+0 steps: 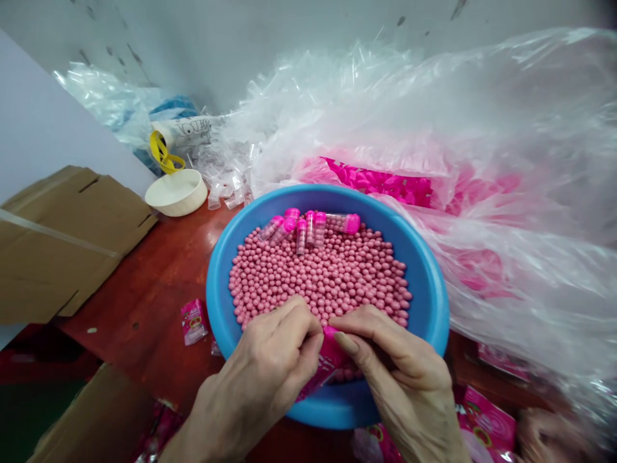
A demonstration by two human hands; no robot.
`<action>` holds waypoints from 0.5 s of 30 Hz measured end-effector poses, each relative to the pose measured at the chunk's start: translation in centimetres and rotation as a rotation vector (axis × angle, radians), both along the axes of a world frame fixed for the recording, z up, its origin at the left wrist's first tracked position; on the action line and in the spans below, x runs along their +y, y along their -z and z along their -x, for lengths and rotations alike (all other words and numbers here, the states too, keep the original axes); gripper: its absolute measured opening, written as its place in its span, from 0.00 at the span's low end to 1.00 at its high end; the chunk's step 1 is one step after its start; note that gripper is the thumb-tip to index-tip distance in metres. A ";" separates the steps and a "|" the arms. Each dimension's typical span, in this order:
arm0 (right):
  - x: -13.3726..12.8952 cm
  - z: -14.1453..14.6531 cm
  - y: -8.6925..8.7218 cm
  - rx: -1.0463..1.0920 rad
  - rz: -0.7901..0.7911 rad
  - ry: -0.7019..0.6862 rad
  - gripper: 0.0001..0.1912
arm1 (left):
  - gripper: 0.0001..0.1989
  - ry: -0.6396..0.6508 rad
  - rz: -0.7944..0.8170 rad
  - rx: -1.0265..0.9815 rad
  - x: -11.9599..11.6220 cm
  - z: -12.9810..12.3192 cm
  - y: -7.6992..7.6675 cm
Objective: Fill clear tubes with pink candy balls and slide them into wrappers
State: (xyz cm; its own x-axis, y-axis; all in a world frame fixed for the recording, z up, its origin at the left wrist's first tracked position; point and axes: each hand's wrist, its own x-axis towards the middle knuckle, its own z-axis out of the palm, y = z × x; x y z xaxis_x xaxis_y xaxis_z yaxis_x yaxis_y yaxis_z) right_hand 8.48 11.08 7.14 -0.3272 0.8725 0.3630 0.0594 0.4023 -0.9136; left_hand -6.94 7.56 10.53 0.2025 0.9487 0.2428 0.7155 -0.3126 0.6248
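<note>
Pink packet (pixel 330 352) sits between the fingertips, above pink beads (pixel 308 276). Left hand (pixel 267 363) and right hand (pixel 407 366) both pinch it. Likely light, limp, slick; edges offer best hold.

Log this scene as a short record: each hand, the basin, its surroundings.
Left hand: gripping a pink packet
Right hand: pinching the packet's upper edge
Blue basin: pink balls, with pink-capped tubes lying on them
Left of basin: cardboard, white dish
Right of basin: clear plastic sheeting
Surface: red tabletop
</note>
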 end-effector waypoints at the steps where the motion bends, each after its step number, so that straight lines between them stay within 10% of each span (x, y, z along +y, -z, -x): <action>1: 0.0 0.0 0.0 -0.005 -0.009 -0.002 0.10 | 0.09 0.008 -0.022 0.019 0.0 0.0 0.0; 15: 0.3 0.0 0.0 -0.095 -0.021 -0.093 0.06 | 0.14 -0.006 -0.335 0.189 0.6 -0.2 1.4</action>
